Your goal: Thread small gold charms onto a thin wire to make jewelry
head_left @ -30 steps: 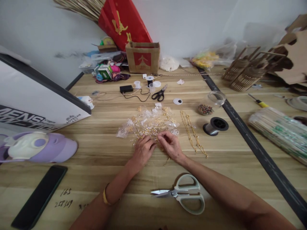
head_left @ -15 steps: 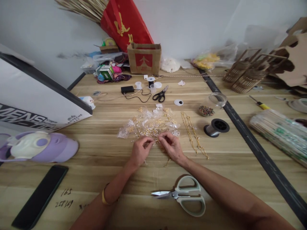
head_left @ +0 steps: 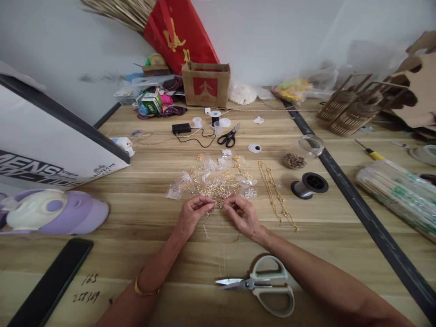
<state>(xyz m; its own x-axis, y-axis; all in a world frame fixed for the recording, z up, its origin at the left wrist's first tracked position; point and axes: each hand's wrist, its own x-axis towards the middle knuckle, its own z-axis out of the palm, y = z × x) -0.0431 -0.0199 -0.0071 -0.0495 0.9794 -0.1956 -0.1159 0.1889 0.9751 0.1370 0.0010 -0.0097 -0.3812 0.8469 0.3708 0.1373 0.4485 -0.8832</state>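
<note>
Both my hands work close together at the near edge of a pile of small gold and silver jewellery findings (head_left: 218, 184). The fingertips of my left hand (head_left: 193, 215) are pinched; what sits between them is too small to make out. My right hand (head_left: 243, 217) pinches thumb against finger the same way, a short gap from the left. A short silver chain (head_left: 206, 231) lies below the left hand, and a bit of gold chain (head_left: 237, 237) shows under the right. Gold chains (head_left: 277, 197) lie to the right. Scissors with pale handles (head_left: 259, 284) rest nearer me.
Right of the chains stand a wire spool (head_left: 309, 185) and a jar of beads (head_left: 299, 154). Black-handled scissors (head_left: 228, 136) lie beyond the pile. On the left are a large white box (head_left: 57, 141), a purple cap (head_left: 64, 211) and a phone (head_left: 51, 281).
My hands have come slightly nearer to me, and the left has shifted a little left. More of the silver chain below it shows. Both stay pinched.
</note>
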